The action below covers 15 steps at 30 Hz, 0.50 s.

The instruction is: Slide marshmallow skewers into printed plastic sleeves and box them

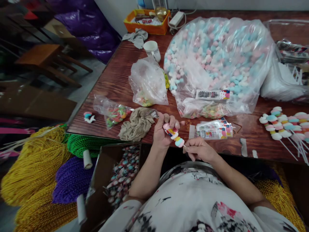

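A marshmallow skewer (179, 141) in pink, white, yellow and blue slants between my hands, over the table's front edge. My left hand (162, 132) is closed round its upper end, where a colourful printed piece shows beside the fingers. With thumb and fingertips, my right hand (200, 149) pinches the thin white stick at the lower end. Just right of the skewer, several printed labels (213, 129) lie on the table. A crumpled beige cloth (136, 125) is left of my left hand. Several finished-looking marshmallow skewers (281, 122) lie in a pile at the far right.
A big clear bag of pastel marshmallows (217, 54) stands at the back. Smaller bags of coloured sweets (117, 114), a paper cup (152, 50) and an orange tray (147, 29) are on the left side. Below the edge stands a box of small wrapped items (124, 174), beside coiled cords (74, 177).
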Each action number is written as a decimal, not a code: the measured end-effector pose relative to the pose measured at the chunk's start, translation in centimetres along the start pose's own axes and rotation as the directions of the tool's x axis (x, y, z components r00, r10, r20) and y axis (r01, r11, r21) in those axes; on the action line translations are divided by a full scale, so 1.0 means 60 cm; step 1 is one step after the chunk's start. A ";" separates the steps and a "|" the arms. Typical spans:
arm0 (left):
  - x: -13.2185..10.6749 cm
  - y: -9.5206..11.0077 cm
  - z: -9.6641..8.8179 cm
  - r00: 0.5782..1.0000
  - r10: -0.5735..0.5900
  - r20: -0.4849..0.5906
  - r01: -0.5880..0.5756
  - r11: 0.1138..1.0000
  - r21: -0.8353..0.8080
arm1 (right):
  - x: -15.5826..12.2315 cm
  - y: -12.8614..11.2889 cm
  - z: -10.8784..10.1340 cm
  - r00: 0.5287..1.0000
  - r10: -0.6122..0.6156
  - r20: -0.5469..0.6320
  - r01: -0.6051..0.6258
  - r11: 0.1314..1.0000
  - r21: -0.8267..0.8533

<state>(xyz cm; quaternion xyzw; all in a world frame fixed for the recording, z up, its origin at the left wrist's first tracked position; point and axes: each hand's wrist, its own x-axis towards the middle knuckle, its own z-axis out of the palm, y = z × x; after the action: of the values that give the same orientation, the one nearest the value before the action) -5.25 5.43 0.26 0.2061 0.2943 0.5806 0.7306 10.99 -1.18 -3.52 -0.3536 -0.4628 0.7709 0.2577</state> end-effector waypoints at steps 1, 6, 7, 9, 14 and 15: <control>-0.001 -0.001 0.001 1.000 0.013 -0.008 -0.013 1.000 0.016 | 0.000 0.002 0.003 0.999 -0.029 -0.041 0.027 0.998 -0.051; -0.004 -0.011 -0.004 0.991 0.128 0.030 -0.132 0.976 0.173 | -0.006 0.016 0.006 0.733 -0.628 -0.261 0.204 0.569 -0.796; -0.005 -0.014 -0.006 0.988 0.148 0.035 -0.152 0.968 0.201 | -0.007 0.018 0.003 0.660 -0.722 -0.207 0.177 0.417 -0.891; -0.005 -0.020 -0.006 0.985 0.173 0.025 -0.174 0.956 0.237 | -0.008 0.023 -0.002 0.552 -0.828 -0.097 0.104 0.184 -0.977; -0.007 -0.033 0.001 0.987 0.154 -0.044 -0.142 0.968 0.206 | -0.001 0.025 0.001 0.540 -0.839 -0.066 0.099 0.141 -0.985; -0.007 -0.033 0.002 0.988 0.146 -0.051 -0.133 0.973 0.190 | 0.002 0.024 0.003 0.585 -0.801 -0.129 0.149 0.262 -0.954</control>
<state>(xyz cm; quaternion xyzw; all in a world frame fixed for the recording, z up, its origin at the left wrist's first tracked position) -3.79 4.52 -0.88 0.2746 0.3554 0.6069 0.6557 10.67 -1.85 -4.79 -0.4836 -0.7653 0.1274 0.4051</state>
